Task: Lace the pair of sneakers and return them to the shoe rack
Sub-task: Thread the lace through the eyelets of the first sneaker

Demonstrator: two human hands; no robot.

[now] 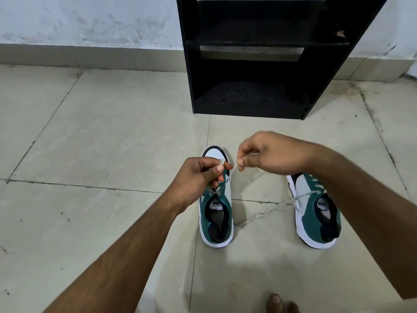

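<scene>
Two green, pale grey and white sneakers stand on the tiled floor, toes pointing away from me. The left sneaker (216,213) sits under my left hand (198,177), which pinches a loop of its pale lace above the eyelets. My right hand (268,152) hovers just right of that shoe and pinches the other lace end. The right sneaker (316,211) is partly hidden by my right forearm; its loose lace (266,211) trails left across the floor. The black shoe rack (252,64) stands beyond the shoes against the wall.
Pale floor tiles (101,143) with dark grout lines spread all around. A scuffed white wall (90,21) rises behind. My bare toes (279,303) show at the bottom edge. The rack's lower shelves hold nothing visible.
</scene>
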